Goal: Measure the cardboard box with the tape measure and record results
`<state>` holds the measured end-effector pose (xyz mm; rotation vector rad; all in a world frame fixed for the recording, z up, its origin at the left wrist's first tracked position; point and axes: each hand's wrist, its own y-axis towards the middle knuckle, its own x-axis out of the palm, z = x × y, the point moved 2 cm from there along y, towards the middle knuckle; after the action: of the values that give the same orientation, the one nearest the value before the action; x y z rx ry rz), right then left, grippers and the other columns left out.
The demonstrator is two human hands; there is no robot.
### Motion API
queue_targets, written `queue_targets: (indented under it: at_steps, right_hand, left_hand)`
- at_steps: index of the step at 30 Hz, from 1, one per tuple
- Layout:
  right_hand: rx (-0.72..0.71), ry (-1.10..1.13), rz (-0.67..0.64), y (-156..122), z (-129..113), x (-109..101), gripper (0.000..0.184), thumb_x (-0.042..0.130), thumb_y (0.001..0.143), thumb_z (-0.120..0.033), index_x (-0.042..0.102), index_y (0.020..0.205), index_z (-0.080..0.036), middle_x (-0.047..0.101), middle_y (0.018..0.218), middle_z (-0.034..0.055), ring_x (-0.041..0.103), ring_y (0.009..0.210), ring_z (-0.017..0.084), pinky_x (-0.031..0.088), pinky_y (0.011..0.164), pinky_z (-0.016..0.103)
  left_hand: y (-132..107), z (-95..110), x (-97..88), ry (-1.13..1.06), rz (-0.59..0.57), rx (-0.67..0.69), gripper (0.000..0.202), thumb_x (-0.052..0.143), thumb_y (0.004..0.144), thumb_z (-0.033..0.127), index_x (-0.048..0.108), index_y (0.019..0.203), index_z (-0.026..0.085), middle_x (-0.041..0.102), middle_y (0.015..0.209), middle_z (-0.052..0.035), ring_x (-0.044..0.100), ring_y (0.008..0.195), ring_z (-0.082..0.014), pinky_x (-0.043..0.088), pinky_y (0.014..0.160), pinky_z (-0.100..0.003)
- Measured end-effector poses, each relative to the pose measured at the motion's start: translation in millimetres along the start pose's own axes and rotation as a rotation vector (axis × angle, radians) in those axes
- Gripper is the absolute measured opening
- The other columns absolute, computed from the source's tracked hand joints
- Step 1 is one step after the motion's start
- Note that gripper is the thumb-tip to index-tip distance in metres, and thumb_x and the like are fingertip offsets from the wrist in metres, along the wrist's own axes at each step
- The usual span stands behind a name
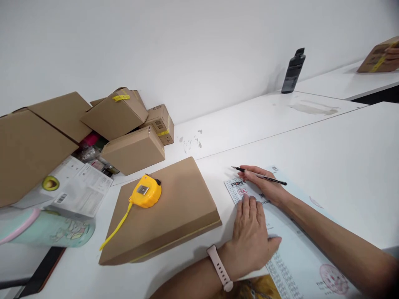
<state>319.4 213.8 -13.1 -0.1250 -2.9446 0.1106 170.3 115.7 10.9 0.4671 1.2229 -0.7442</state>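
Observation:
My left hand point(251, 234) lies flat with fingers stretched out on a printed light-blue form point(289, 249) on the white table, a pale watch strap on its wrist. My right hand point(264, 185) rests on the top of the same sheet, its fingers closed round a black pen point(260, 176) held nearly level, the tip pointing left. Just left of the hands lies a flat brown cardboard box point(174, 216) with a yellow tape measure point(146, 192) on top, its yellow tape trailing off the box's near left side.
Several cardboard boxes point(124, 120) are piled at the back left over papers and packets point(77, 185). A mint-green bottle point(50, 230) lies at the left edge. A dark bottle point(293, 71) stands by the wall. Another person's hand holds a box point(380, 56) at far right.

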Motion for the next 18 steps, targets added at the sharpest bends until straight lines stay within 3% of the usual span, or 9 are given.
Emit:
queue_targets:
  at_steps: [3, 5, 9, 12, 15, 18]
  right_hand:
    - [-0.07, -0.142, 0.102, -1.9, -1.3, -0.3, 0.038, 0.083, 0.073, -0.055, 0.066, 0.083, -0.022, 0.067, 0.077, 0.0007, 0.06, 0.072, 0.017, 0.049, 0.066, 0.031]
    - [-0.094, -0.207, 0.119, -3.2, -3.0, 1.6, 0.038, 0.079, 0.076, -0.057, 0.064, 0.083, -0.022, 0.06, 0.069, -0.002, 0.053, 0.063, 0.014, 0.044, 0.057, 0.029]
    - [-0.046, -0.229, 0.056, -1.9, 0.3, 5.5, 0.042, 0.078, 0.077, -0.056, 0.067, 0.098, -0.022, 0.066, 0.084, 0.0026, 0.057, 0.069, 0.016, 0.046, 0.058, 0.03]
    - [-0.044, -0.299, 0.072, -1.1, 7.2, 3.9, 0.036, 0.076, 0.079, -0.055, 0.061, 0.087, -0.023, 0.064, 0.076, 0.0005, 0.056, 0.064, 0.016, 0.045, 0.056, 0.031]
    - [-0.087, -0.421, 0.128, -5.3, 9.9, 0.4, 0.034, 0.07, 0.086, -0.049, 0.05, 0.073, -0.024, 0.052, 0.061, -0.0052, 0.049, 0.055, 0.013, 0.039, 0.052, 0.028]
    - [-0.092, -0.439, 0.129, -10.6, 7.7, -1.4, 0.034, 0.065, 0.091, -0.046, 0.047, 0.072, -0.024, 0.047, 0.059, -0.0064, 0.044, 0.053, 0.012, 0.037, 0.051, 0.027]
  left_hand:
    - [15.5, -12.7, 0.2, -0.02, 0.022, -0.041, 0.083, 0.032, 0.103, 0.06, 0.027, 0.156, -0.004, 0.017, 0.166, -0.0274, 0.004, 0.155, -0.0389, 0.02, 0.127, -0.058]
    - [18.6, -17.3, -1.2, -0.017, 0.032, -0.044, 0.081, 0.031, 0.103, 0.06, 0.028, 0.156, -0.001, 0.019, 0.167, -0.0261, 0.006, 0.155, -0.0385, 0.017, 0.127, -0.058]
    - [18.9, -20.6, 1.4, -0.014, 0.047, -0.035, 0.081, 0.026, 0.103, 0.061, 0.024, 0.159, 0.001, 0.02, 0.168, -0.0234, 0.006, 0.156, -0.0366, 0.015, 0.128, -0.058]
    - [19.2, -21.8, 4.4, 0.0, 0.054, -0.033, 0.082, 0.024, 0.103, 0.062, 0.025, 0.158, 0.001, 0.021, 0.167, -0.0233, 0.009, 0.156, -0.0372, 0.016, 0.128, -0.058]
    - [19.6, -22.5, 5.0, 0.032, 0.072, -0.019, 0.08, 0.025, 0.104, 0.06, 0.027, 0.158, 0.001, 0.024, 0.166, -0.0226, 0.013, 0.155, -0.0375, 0.017, 0.128, -0.058]
    - [19.2, -22.9, 5.1, 0.056, 0.101, -0.002, 0.079, 0.025, 0.104, 0.059, 0.026, 0.158, 0.0, 0.027, 0.166, -0.0224, 0.016, 0.155, -0.0386, 0.021, 0.127, -0.057]
